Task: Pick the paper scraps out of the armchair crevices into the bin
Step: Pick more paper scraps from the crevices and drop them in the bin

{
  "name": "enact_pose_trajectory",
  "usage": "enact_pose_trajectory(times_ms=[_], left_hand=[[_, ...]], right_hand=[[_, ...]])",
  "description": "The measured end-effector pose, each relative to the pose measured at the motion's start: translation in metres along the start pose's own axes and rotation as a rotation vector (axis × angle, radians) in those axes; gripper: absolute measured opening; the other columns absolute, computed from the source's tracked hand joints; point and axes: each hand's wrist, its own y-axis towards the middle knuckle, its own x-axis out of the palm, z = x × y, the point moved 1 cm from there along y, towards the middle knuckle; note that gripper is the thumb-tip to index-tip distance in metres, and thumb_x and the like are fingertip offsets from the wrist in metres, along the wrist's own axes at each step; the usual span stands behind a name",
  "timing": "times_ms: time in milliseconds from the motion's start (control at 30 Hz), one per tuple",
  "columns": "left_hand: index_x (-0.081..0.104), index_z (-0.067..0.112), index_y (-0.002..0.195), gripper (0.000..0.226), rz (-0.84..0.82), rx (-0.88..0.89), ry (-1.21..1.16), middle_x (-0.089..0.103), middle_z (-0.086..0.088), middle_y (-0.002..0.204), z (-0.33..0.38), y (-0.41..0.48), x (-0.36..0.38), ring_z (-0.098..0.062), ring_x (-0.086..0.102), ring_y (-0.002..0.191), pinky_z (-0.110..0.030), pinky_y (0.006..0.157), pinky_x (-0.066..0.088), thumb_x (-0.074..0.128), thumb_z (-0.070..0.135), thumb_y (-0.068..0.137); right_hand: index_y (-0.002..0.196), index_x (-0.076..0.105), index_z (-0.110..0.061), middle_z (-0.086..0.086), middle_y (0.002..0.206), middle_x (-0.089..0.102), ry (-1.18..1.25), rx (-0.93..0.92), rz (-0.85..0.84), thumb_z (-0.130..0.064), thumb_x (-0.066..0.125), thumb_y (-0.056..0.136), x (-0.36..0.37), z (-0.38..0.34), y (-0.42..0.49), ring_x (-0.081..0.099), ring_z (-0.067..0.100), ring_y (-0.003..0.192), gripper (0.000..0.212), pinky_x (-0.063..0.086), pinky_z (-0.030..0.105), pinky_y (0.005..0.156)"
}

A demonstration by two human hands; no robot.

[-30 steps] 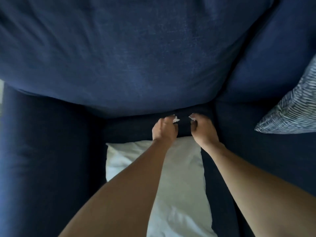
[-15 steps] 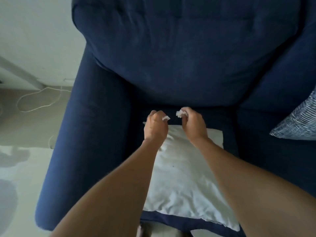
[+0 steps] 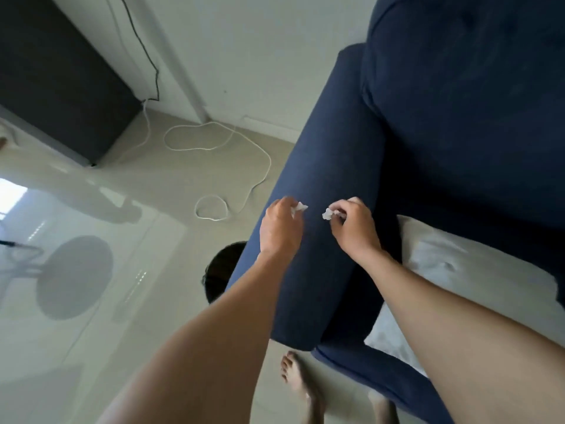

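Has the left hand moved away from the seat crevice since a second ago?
Yes. The left hand, pinching a paper scrap, went left from the white pillow to over the armrest.

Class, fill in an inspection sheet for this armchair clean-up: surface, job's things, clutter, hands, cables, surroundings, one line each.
Surface: blue armchair, with its armrest beneath both hands; glossy pale floor beside it.
Job's things: left scrap and right scrap, both white paper; dark round bin on the floor, partly hidden behind the armrest.
Clutter: white cushion on the seat.
Hands: left hand pinches the left scrap and right hand pinches the right scrap, both above the armrest.
Cables: white cable looped on the floor; black cable down the wall.
Surroundings: dark cabinet by the wall; bare foot beside the armchair.
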Motion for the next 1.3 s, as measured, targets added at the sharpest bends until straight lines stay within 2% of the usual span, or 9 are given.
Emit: enact_pose_trajectory(times_ms=[167,300,600,700,833,967,1033,1100,1300], left_hand=[[0.064,0.009,0.108,0.022,0.063,-0.163,-0.044,0.064,-0.009,0.110,-0.084,-0.003,-0.053,-0.030,0.059,0.097,-0.034,0.081,0.049,0.054,0.018,0.092],[0.063,0.008,0.106,0.019,0.070,-0.295,-0.045,0.058,-0.010,0.114,-0.139,-0.010,-0.072,-0.028,0.054,0.103,-0.028,0.081,0.039,0.050,0.012,0.092],[0.063,0.009,0.105,0.020,0.059,-0.504,-0.107,0.057,-0.013,0.117,-0.208,-0.017,-0.093,-0.031,0.053,0.109,-0.031,0.089,0.042,0.053,0.010,0.088],[0.054,0.020,0.079,0.017,-0.008,-0.563,-0.105,0.054,-0.016,0.111,-0.211,-0.017,-0.099,-0.032,0.050,0.099,-0.032,0.087,0.043,0.051,0.006,0.088],[0.031,0.025,0.062,0.038,-0.027,-0.605,-0.077,0.052,-0.012,0.100,-0.210,-0.016,-0.103,-0.022,0.040,0.087,-0.033,0.085,0.045,0.049,0.011,0.091],[0.064,0.014,0.094,0.019,-0.093,-0.546,0.005,0.060,-0.011,0.108,-0.188,-0.015,-0.101,-0.029,0.055,0.101,-0.032,0.086,0.044,0.047,0.022,0.095],[0.061,0.011,0.119,0.032,-0.114,-0.501,0.046,0.061,-0.009,0.124,-0.169,-0.013,-0.097,-0.030,0.057,0.115,-0.033,0.091,0.046,0.047,0.026,0.095],[0.054,0.016,0.133,0.041,-0.137,-0.440,0.071,0.057,-0.006,0.134,-0.144,-0.008,-0.090,-0.027,0.055,0.122,-0.034,0.095,0.045,0.046,0.029,0.095],[0.050,0.015,0.134,0.041,-0.208,-0.185,0.140,0.049,-0.005,0.138,-0.044,0.007,-0.044,-0.025,0.052,0.122,-0.037,0.092,0.046,0.046,0.030,0.096]], right_hand=[[0.094,0.067,-0.004,0.009,0.101,0.059,-0.049,-0.079,-0.121,-0.005,0.049,0.089,0.071,-0.058,-0.012,0.061,0.029,0.089,0.019,0.054,0.038,0.075],[0.095,0.065,-0.006,0.008,0.103,0.062,-0.099,-0.126,-0.220,-0.008,0.049,0.091,0.119,-0.088,-0.021,0.059,0.025,0.092,0.017,0.053,0.036,0.075],[0.098,0.068,-0.004,0.013,0.104,0.068,-0.151,-0.111,-0.410,-0.002,0.048,0.090,0.189,-0.121,-0.033,0.061,0.023,0.089,0.021,0.047,0.027,0.069],[0.112,0.062,0.002,0.019,0.119,0.062,-0.224,-0.048,-0.532,0.009,0.041,0.087,0.192,-0.127,-0.035,0.061,0.034,0.104,0.033,0.055,0.042,0.086],[0.124,0.054,0.002,0.021,0.128,0.055,-0.244,0.011,-0.548,0.011,0.035,0.087,0.186,-0.122,-0.033,0.063,0.031,0.086,0.042,0.052,0.036,0.063],[0.141,0.044,-0.010,0.009,0.150,0.041,-0.206,0.018,-0.502,0.006,0.037,0.092,0.168,-0.111,-0.026,0.059,0.022,0.110,0.052,0.052,0.030,0.079],[0.144,0.040,-0.010,0.005,0.155,0.034,-0.199,0.028,-0.464,0.002,0.037,0.094,0.152,-0.107,-0.021,0.041,0.025,0.137,0.051,0.045,0.035,0.103],[0.145,0.038,-0.009,0.004,0.157,0.029,-0.201,0.038,-0.426,-0.002,0.037,0.096,0.131,-0.101,-0.016,0.032,0.024,0.143,0.050,0.037,0.038,0.113],[0.144,0.039,-0.009,0.004,0.159,0.024,-0.148,0.119,-0.288,-0.011,0.038,0.097,0.052,-0.057,0.002,0.028,0.023,0.145,0.047,0.030,0.038,0.116]])
